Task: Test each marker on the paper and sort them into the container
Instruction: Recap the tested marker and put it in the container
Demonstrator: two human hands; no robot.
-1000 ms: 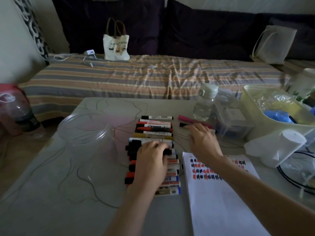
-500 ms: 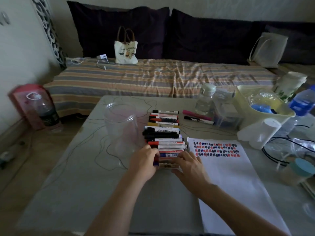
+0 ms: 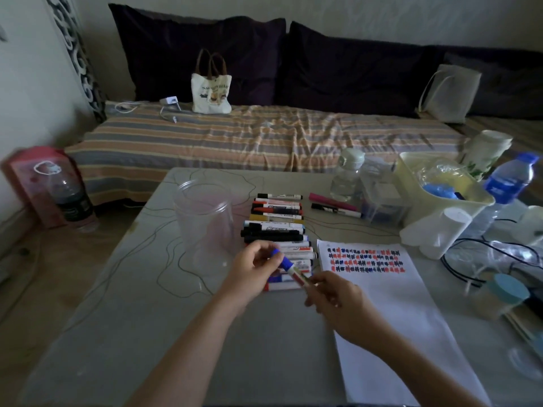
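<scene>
Two hands over grey counter [image 3: 123,333]. Left hand [image 3: 252,267] curled, fingers [image 3: 271,259] pinching blue cap end of one blue-capped marker [image 3: 289,267]; right hand [image 3: 335,298] gripping the barrel end, marker held tilted just above the near end of the row. Cap looks seated on the barrel, though blur makes that unsure. Marker row [image 3: 277,230] lying flat in a stack running away from the person, roughly a dozen, exact count unclear where hands cover the near ones; caps black, red, blue, one yellow barrel. Two more markers apart to the right: one pink marker [image 3: 332,201], one black-capped marker [image 3: 336,210]. One clear container [image 3: 204,221] upright just left of the row, nothing seen inside. One white paper [image 3: 390,318] right of the row, four lines of red, blue and black test marks near its far edge. Beyond on the right: one clear bottle [image 3: 346,174], one blue-capped bottle [image 3: 511,179], one pale yellow bin [image 3: 411,183], one tissue roll [image 3: 446,230]. Striped bed [image 3: 264,139] behind, two tote bags on it: one printed tote [image 3: 211,89], one plain tote [image 3: 449,92].
</scene>
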